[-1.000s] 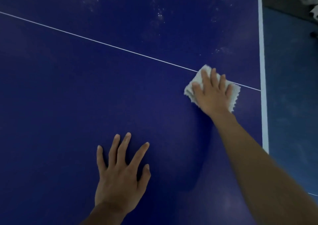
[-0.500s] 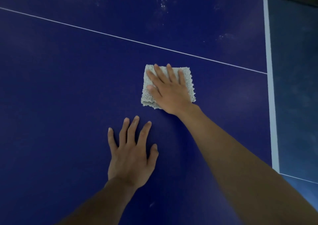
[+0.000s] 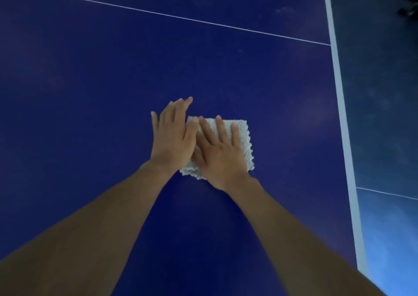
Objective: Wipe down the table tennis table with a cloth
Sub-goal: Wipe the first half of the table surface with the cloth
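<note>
Head view, single entry. Item: cloth (image 3: 239, 137), white, nubbly, folded to a rough square, laid flat on the blue tabletop (image 3: 90, 92). Right hand (image 3: 220, 157): laid palm-down on the cloth, fingers straight and slightly spread, pressing rather than gripping. Left hand (image 3: 173, 137): flat, fingers straight and held close together, set against the cloth's left edge and touching the right hand; whether it bears on the cloth itself or only on the tabletop beside it cannot be told, as its fingertips are blurred. Thin white line (image 3: 181, 17): runs across the surface well beyond the cloth. White edge band (image 3: 339, 96): well to the right of the cloth, with the floor (image 3: 384, 92) past it. Pale dusty marks (image 3: 280, 10): seen beyond the line, far from the cloth, toward the edge band. Progress, as judged: wiping is under way; the surface around the cloth looks uniform and may be taken as covered, while the marked strip beyond the line appears to be left, along with whatever lies outside the frame.
</note>
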